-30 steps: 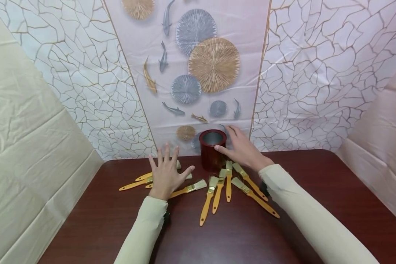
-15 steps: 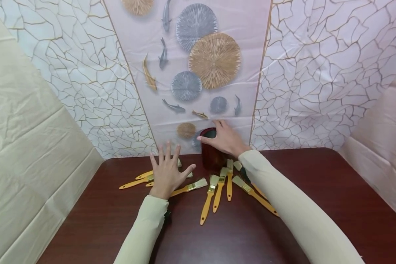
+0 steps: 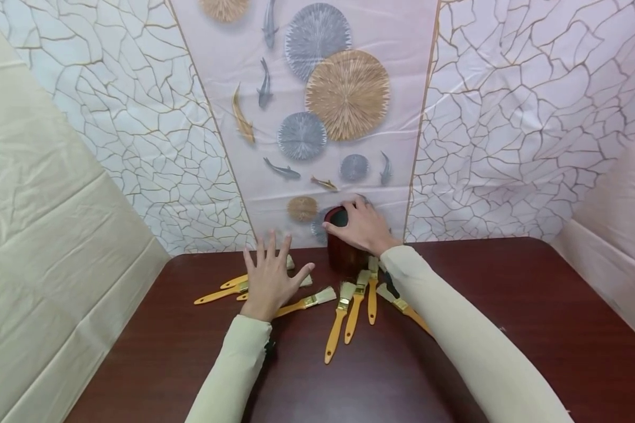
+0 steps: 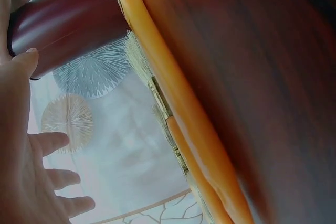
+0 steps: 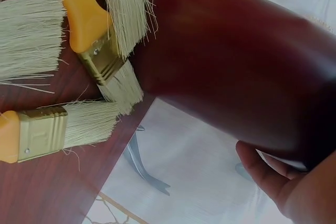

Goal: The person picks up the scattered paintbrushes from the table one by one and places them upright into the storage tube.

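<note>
Against the back of the table a dark red cylindrical pot (image 3: 344, 258) stands upright, its dark inside showing past the hand. My right hand (image 3: 365, 228) grips it near the rim, thumb in front and fingers round the far side; in the right wrist view fingers (image 5: 257, 166) lie along the pot's lower edge. My left hand (image 3: 271, 282) hovers over the left group of paintbrushes (image 3: 219, 295), fingers spread, holding nothing. More paintbrushes with yellow handles and pale bristles, such as this paintbrush (image 3: 336, 329), fan out before the pot. The right forearm hides some of them.
The dark red-brown wooden table (image 3: 296, 382) runs up to a patterned cloth backdrop (image 3: 317, 164) printed with fish and round shapes. Beige cloth (image 3: 58, 235) hangs at the left side, with a similar cloth at the right. One paintbrush (image 3: 320, 296) points its bristles toward the pot.
My right hand has moved left from beside the pot and taken hold of its rim. The right forearm now covers more of the right-hand brushes. My left hand has stayed put.
</note>
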Available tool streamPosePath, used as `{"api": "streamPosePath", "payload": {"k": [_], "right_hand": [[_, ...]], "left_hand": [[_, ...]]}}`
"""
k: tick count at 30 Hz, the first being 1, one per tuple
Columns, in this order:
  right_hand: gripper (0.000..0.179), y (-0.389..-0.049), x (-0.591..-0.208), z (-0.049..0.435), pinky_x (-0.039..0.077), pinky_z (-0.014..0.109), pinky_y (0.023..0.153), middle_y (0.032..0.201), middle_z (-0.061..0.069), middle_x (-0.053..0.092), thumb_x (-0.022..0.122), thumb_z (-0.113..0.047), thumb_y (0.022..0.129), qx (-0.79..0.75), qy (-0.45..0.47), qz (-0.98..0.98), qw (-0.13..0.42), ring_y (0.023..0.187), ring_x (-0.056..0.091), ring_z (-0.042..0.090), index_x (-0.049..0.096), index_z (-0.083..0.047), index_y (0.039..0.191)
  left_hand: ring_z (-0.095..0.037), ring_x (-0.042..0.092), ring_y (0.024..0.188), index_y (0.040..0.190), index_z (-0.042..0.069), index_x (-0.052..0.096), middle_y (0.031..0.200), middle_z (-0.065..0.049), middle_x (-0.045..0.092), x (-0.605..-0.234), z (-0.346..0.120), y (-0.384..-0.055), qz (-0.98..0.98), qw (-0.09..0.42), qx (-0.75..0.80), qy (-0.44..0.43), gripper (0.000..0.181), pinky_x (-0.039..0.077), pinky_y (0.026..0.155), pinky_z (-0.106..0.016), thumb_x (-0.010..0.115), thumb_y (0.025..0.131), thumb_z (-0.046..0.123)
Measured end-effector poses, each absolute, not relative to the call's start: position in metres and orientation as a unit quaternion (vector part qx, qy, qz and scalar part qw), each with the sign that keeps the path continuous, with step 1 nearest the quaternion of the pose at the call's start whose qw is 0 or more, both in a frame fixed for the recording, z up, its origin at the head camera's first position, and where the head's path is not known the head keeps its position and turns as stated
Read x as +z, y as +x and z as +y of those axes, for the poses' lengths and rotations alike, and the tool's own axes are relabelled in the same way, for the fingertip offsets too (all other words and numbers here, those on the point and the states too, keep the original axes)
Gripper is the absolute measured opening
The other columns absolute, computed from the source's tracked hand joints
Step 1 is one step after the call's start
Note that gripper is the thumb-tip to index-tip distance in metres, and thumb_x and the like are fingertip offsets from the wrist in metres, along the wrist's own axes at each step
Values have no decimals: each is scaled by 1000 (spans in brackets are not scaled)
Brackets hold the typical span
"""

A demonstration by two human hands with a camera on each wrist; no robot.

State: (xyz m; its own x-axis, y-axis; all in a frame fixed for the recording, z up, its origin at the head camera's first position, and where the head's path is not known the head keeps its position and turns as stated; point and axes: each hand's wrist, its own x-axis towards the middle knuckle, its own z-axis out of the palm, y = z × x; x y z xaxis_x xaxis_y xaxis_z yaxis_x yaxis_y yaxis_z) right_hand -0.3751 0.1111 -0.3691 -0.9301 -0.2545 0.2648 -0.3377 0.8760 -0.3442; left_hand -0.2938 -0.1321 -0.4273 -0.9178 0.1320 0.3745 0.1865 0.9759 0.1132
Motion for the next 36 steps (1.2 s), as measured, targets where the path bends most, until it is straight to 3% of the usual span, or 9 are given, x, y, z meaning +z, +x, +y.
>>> {"api": "streamPosePath", "payload": {"k": [4,8,15,19,26,32,36], "right_hand": [[97,-371,-368,113,42,60,112,163,19,37,55,-78,93,210,154,-960,101,144,45,43,46,-7,158],[101,-367,-370,117,43,60,111,166,20,33,61,-77,91,253,148,-951,95,143,45,43,42,-6,160],[100,-371,-382,123,46,59,108,158,19,40,69,-72,89,338,162,-921,104,136,49,39,40,-9,162],[101,-372,-388,127,42,59,113,160,16,40,70,-71,89,365,179,-906,115,145,43,37,40,-8,162],[103,-367,-395,138,34,59,120,168,12,35,67,-73,91,366,190,-901,132,155,32,35,36,-7,164],[108,-359,-403,134,41,58,115,164,7,39,71,-80,83,394,181,-891,136,150,40,32,42,-11,162],[102,-356,-405,132,43,56,112,161,5,43,74,-76,84,416,181,-879,147,145,46,29,45,-12,159]], "left_hand": [[-49,32,153,165,18,38,170,-20,31,-423,-134,-293,-973,180,-112,-91,87,17,121,-73,49,100,75],[-46,53,138,156,12,52,157,-20,50,-416,-137,-292,-964,162,-184,-103,73,36,115,-68,58,103,62],[-28,70,115,136,11,68,130,-10,70,-407,-140,-293,-945,60,-304,-102,46,57,95,-50,66,105,44],[-19,70,101,127,10,75,117,-4,74,-407,-138,-294,-943,9,-309,-124,34,59,87,-44,69,104,35],[-14,69,87,120,5,77,109,-5,75,-416,-128,-293,-939,-43,-290,-178,28,60,82,-39,74,101,25],[-11,69,84,120,3,78,101,-4,77,-431,-123,-295,-946,-55,-246,-204,29,60,79,-39,77,98,22],[-11,70,83,114,4,79,95,-3,77,-433,-118,-297,-948,-55,-239,-201,23,60,80,-39,80,96,20]]}}
